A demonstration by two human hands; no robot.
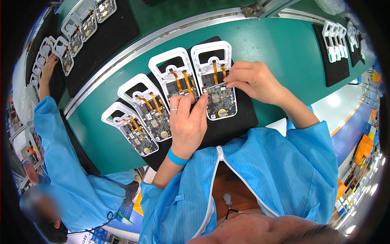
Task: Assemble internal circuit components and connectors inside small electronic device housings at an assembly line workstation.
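The right hand [252,81] pinches a thin tool [214,86] over a board [224,101], likely connector work needing steadiness next; the left hand's [187,125] grip is unclear.

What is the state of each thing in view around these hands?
Rightmost near unit: board exposed, face up
Three units left of it: boards exposed
Orange ribbon cables: bent; connection unclear
Right hand: pinching slim tool
Slim tool: held across rightmost unit
Left hand: fingers bent; grip unclear
Blue wristband: worn, left wrist
Blue jacket: partly unzipped
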